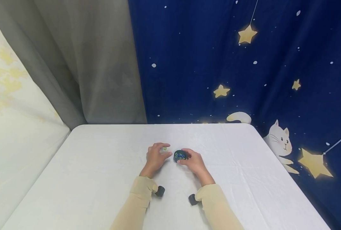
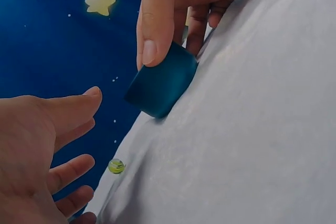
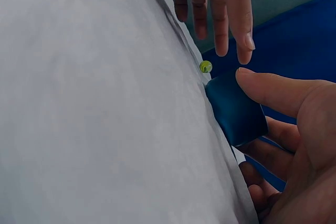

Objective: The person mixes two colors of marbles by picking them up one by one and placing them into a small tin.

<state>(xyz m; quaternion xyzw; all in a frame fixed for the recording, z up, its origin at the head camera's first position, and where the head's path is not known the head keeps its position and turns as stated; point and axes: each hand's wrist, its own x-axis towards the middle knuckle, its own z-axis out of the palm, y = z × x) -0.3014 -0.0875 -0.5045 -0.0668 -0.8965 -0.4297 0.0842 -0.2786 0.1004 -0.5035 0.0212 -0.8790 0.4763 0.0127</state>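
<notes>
My right hand grips a small teal round container by its side, thumb on one wall and fingers on the other. It stands on the white tablecloth. From above, blue and green glassy pieces, apparently marbles, show inside it. To its left, a clear marble with yellow-green swirls lies on the cloth. My left hand is beside that marble, thumb and fingers spread apart around it. In the left wrist view a gap shows between those fingers and the marble, and nothing is held there.
A white cloth covers the table. Behind it hang a grey curtain and a dark blue curtain printed with stars and a cat. Each sleeve cuff has a small black device on its inner side.
</notes>
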